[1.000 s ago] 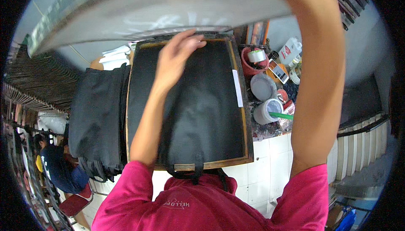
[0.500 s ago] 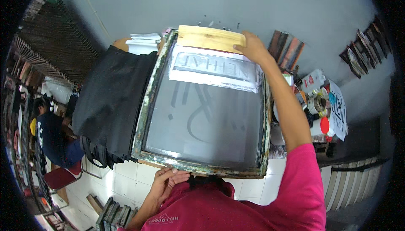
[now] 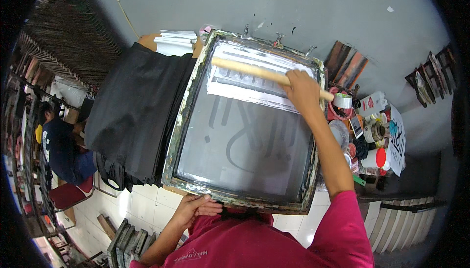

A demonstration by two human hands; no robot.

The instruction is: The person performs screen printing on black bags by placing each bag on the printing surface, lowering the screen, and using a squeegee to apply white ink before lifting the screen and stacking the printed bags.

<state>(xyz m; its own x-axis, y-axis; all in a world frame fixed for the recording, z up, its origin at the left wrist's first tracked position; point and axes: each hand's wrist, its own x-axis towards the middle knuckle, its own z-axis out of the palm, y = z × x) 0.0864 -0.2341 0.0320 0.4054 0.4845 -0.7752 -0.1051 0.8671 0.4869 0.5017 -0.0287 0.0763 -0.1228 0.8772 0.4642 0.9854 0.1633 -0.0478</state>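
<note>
Nearby, a red tub (image 3: 333,114) bears tape (image 3: 343,101); right grip (image 3: 300,88) clasps squeegee (image 3: 249,70), left grip (image 3: 199,209) half-open by the frame (image 3: 254,201).

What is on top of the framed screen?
Over the framed screen, the right hand holds a wooden bar across a white patch; what lies directly beneath bar and hand is hidden.

At the far left, a person in a dark shirt (image 3: 63,150) is seen by a red chair (image 3: 66,196). White papers (image 3: 176,42) are piled near the grey wall (image 3: 333,3). At the right, a phone (image 3: 356,127) and a white jug (image 3: 373,103) are surrounded by containers (image 3: 375,133).
</note>
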